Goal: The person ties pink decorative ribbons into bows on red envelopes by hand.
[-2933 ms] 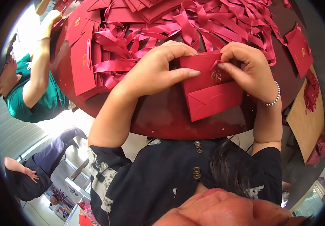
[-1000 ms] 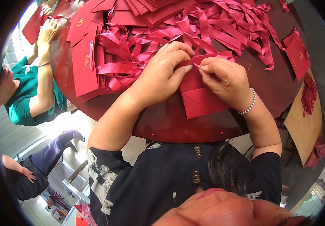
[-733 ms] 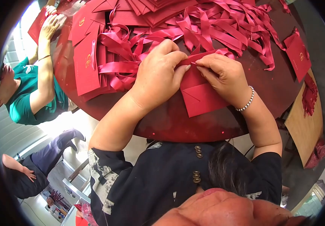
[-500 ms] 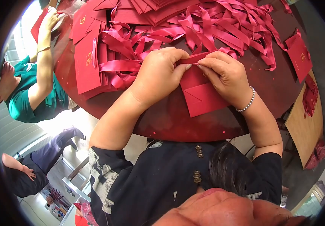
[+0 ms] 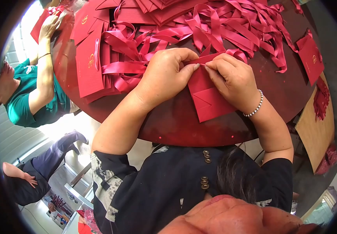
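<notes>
Both hands meet at the top edge of a red paper bag point(image 5: 211, 103), whose folded bottom points toward my body. My left hand point(image 5: 170, 76) pinches the edge between thumb and forefinger. Close beside it, my right hand point(image 5: 232, 80), with a beaded bracelet at the wrist, pinches the same edge. A pink ribbon point(image 5: 236, 54) loops out behind the right fingers. The fingertips hide where the ribbon meets the bag. Left of my hands lies a stack of red bags point(image 5: 89, 66) with gold print and ribbon handles.
Loose pink ribbons point(image 5: 231, 27) cover the back of the dark red round table point(image 5: 199, 132). Another red bag point(image 5: 310, 58) is at its right edge. A person in green point(image 5: 39, 95) holds a red item at the left. Someone else in dark clothes is lower left.
My fingertips have shifted slightly at the bag's top edge, and the bag has tilted a little. The person in green has moved their hand slightly.
</notes>
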Tool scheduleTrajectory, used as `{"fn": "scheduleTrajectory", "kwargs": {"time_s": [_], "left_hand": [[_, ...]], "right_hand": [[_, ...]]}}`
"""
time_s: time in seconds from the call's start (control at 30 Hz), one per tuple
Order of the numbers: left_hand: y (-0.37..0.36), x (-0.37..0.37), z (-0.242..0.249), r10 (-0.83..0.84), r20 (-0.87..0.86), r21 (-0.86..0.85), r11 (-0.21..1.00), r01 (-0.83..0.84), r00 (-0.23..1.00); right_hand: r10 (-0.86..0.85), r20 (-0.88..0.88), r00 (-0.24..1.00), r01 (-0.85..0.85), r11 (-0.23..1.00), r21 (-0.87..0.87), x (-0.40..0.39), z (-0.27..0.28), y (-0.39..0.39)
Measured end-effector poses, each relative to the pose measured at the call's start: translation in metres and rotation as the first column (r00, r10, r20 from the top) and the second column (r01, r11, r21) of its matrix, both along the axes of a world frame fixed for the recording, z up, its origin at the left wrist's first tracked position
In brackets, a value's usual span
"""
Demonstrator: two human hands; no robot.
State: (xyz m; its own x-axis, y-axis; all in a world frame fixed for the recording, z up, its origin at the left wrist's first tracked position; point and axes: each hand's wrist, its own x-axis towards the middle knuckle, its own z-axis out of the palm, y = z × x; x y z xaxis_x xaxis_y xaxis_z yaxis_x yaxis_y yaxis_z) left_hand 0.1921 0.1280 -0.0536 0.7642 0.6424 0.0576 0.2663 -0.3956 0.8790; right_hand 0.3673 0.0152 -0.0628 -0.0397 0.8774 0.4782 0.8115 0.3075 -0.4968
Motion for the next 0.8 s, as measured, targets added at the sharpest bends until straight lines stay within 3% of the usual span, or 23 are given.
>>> {"fn": "scheduleTrajectory", "kwargs": {"time_s": [0.3, 0.4, 0.5, 0.57, 0.63, 0.67, 0.8], "left_hand": [[-0.002, 0.001, 0.000, 0.026, 0.019, 0.041, 0.999, -0.026, 0.999], [-0.004, 0.002, -0.003, 0.019, 0.071, 0.071, 0.997, -0.024, 0.997], [-0.005, 0.002, -0.006, 0.009, 0.117, 0.116, 0.993, -0.022, 0.993], [-0.005, 0.003, -0.009, 0.017, 0.125, 0.147, 0.988, -0.035, 0.992], [-0.002, 0.002, -0.009, 0.012, 0.136, 0.169, 0.985, -0.035, 0.991], [-0.001, 0.000, -0.008, 0.016, 0.137, 0.174, 0.984, -0.040, 0.990], [-0.004, -0.004, 0.007, -0.001, 0.117, 0.188, 0.982, -0.021, 0.993]], "right_hand": [[-0.014, 0.025, 1.000, 0.014, 1.000, 0.000, -0.004, -0.002, -0.001], [-0.023, 0.289, 0.957, 0.021, 1.000, 0.010, -0.010, 0.000, -0.003], [-0.010, 0.408, 0.913, -0.031, 0.995, 0.092, -0.012, -0.008, -0.003], [-0.007, 0.380, 0.925, -0.023, 0.997, 0.073, -0.008, -0.007, -0.002], [-0.034, 0.067, 0.997, 0.033, 0.999, 0.012, -0.006, -0.006, 0.002], [-0.026, 0.001, 1.000, 0.026, 0.999, -0.044, -0.006, 0.002, 0.001], [-0.040, -0.079, 0.996, 0.028, 0.990, -0.139, -0.002, 0.028, -0.008]]}}
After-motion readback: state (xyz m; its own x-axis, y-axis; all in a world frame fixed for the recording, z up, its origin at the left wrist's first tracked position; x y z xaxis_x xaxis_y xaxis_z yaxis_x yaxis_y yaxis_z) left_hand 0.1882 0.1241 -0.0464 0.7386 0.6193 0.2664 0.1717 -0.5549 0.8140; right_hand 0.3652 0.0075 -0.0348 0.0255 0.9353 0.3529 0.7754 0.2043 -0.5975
